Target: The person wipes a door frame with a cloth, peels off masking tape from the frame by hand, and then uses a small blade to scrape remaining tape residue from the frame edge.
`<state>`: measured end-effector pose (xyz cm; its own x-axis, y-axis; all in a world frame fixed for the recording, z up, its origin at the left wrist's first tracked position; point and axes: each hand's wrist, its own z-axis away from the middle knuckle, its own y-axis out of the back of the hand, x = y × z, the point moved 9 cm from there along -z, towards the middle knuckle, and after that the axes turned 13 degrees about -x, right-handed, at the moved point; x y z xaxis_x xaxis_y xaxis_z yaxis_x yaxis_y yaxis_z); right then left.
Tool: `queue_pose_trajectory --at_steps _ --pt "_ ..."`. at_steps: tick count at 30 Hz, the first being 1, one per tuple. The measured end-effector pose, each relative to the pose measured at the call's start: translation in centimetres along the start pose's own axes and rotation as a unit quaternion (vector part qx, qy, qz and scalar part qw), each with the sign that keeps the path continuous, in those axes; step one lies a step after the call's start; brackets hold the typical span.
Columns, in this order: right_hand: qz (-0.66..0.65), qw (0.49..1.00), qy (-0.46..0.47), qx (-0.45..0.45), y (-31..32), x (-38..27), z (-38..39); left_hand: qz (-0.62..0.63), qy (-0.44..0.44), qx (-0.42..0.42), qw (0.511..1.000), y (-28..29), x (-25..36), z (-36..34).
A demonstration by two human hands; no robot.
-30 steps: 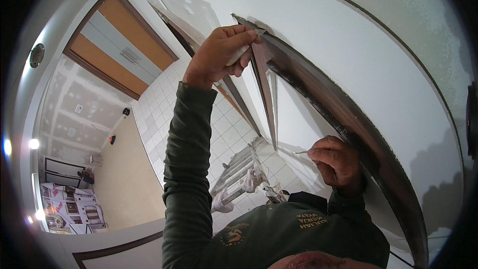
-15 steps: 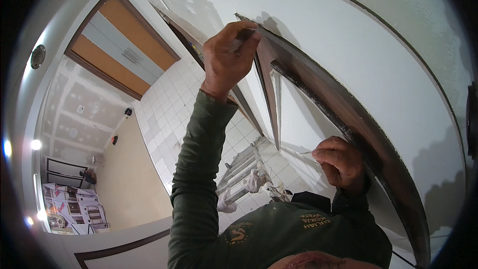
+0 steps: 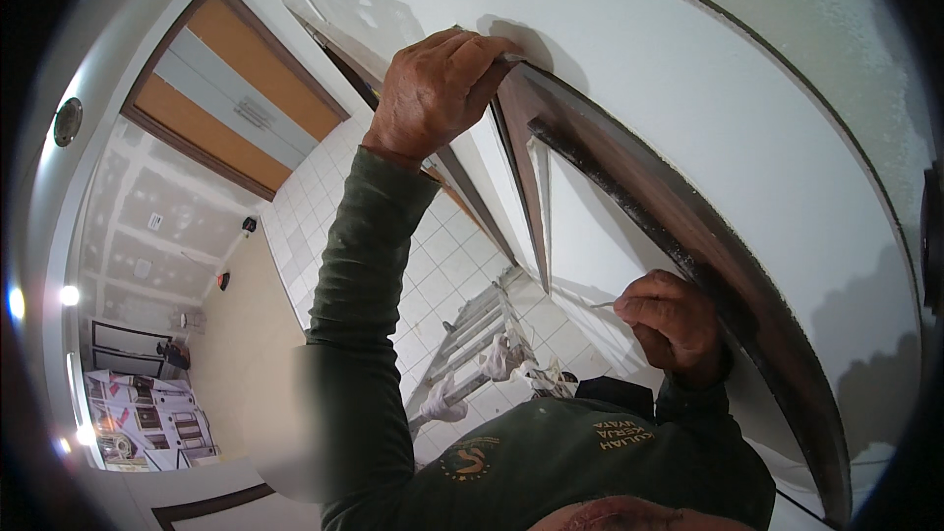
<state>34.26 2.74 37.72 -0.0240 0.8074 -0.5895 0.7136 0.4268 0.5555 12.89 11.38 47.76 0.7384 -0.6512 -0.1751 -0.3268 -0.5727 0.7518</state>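
Observation:
My left hand (image 3: 438, 88) is raised to the upper end of a dark brown door frame (image 3: 629, 167). Its fingers are pinched at the frame's corner, where the edge of a small, thin greyish piece (image 3: 511, 58) shows at the fingertips. Most of that piece is hidden by the hand. Lower down, my right hand (image 3: 674, 320) is closed beside the frame's dark edge. A thin pale strip (image 3: 602, 305) sticks out from between its thumb and fingers; the rest of it is covered.
White wall board (image 3: 747, 128) surrounds the frame. A metal stepladder (image 3: 472, 344) with plastic bags tied on stands below on the tiled floor (image 3: 324, 206). Far left are an orange-and-grey door (image 3: 246, 88), a patched wall (image 3: 167, 197) and piled printed boxes (image 3: 147, 418).
My left hand has turned over and shifted slightly left, fingertips now at the frame's corner, hiding more of the greyish piece. My right hand has stayed about where it was.

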Motion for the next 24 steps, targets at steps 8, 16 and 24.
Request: queue_pose_trajectory --at_steps 8,16,24 --pt "0.013 1.000 -0.009 -0.006 0.0 0.1 0.0 -0.021 -0.058 -0.040 0.997 -0.3 -0.2 -0.3" --pt "0.032 0.999 -0.001 -0.009 0.0 -0.2 -0.2 -0.028 -0.096 -0.069 0.993 -0.7 -0.3 -0.4" --pt "0.034 0.999 -0.002 -0.009 0.0 -0.4 -0.1 -0.060 -0.124 -0.078 0.987 -0.9 0.2 -0.7"
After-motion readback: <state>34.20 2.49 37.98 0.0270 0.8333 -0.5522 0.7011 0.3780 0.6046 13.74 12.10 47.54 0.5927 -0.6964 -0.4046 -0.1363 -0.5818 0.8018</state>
